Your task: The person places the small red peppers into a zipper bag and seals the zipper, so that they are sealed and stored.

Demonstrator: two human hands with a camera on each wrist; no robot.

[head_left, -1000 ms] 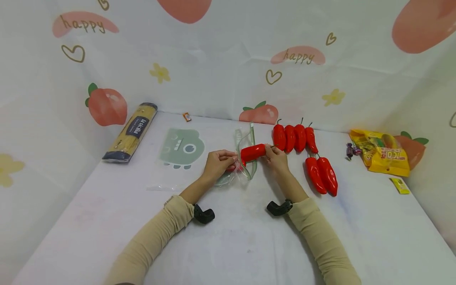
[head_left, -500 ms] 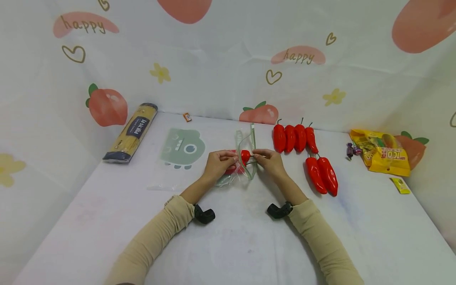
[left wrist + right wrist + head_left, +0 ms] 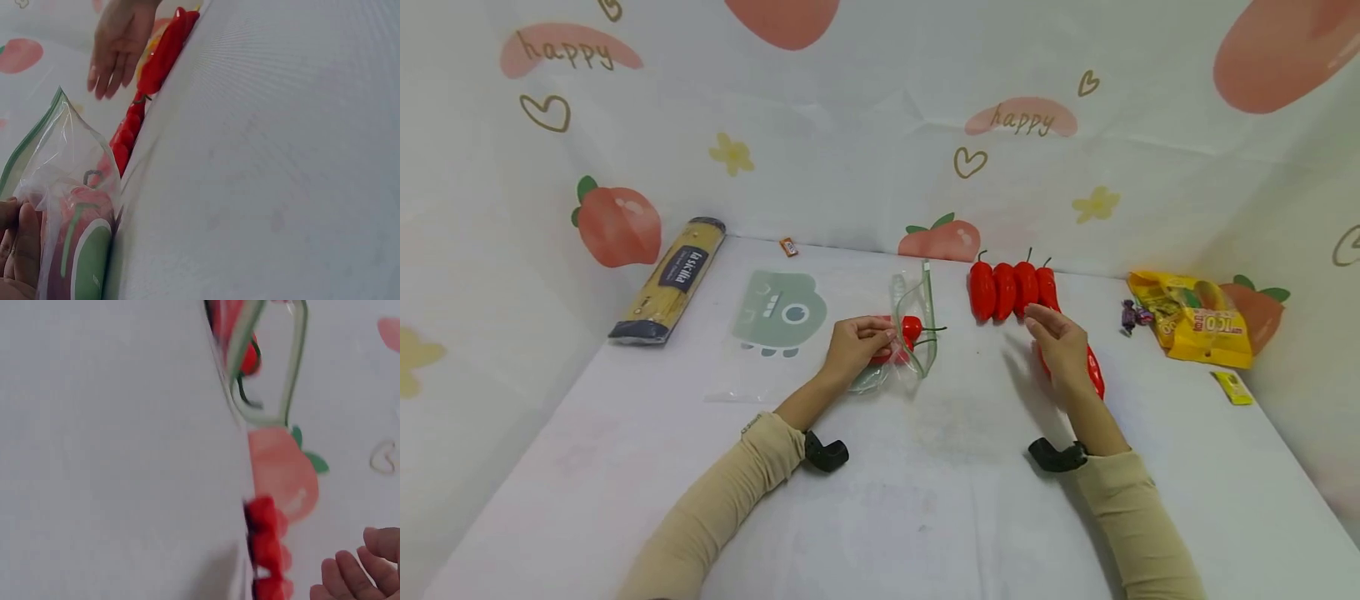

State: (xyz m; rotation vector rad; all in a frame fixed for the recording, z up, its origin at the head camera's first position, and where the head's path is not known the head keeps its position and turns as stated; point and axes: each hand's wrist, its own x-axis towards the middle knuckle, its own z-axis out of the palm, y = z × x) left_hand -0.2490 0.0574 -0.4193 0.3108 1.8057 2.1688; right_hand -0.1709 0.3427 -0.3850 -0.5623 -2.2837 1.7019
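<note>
A clear zip bag with a green seal (image 3: 931, 312) lies with its mouth spread toward the right. Inside it are red chili peppers (image 3: 912, 327), their stems poking out of the opening. My left hand (image 3: 855, 348) pinches the near edge of the bag's film. In the left wrist view the bag (image 3: 78, 162) stands beside that hand's fingers (image 3: 26, 244). My right hand (image 3: 1062, 348) hovers with nothing in it above two loose chili peppers (image 3: 1095, 372), partly hiding them. Behind it, several more chili peppers (image 3: 982, 292) lie in a row.
At the back left lies a pack of spaghetti (image 3: 670, 282). A flat bag with a green monster print (image 3: 782, 310) is left of the hands. A small orange packet (image 3: 787, 247), a yellow candy bag (image 3: 1198, 321), purple wrapped candies (image 3: 1131, 317) and a yellow sachet (image 3: 1232, 387) lie around.
My right hand pushed a chili pepper into the bag, let go of its stem and moved right over the loose peppers. My left hand still holds the bag in place.
</note>
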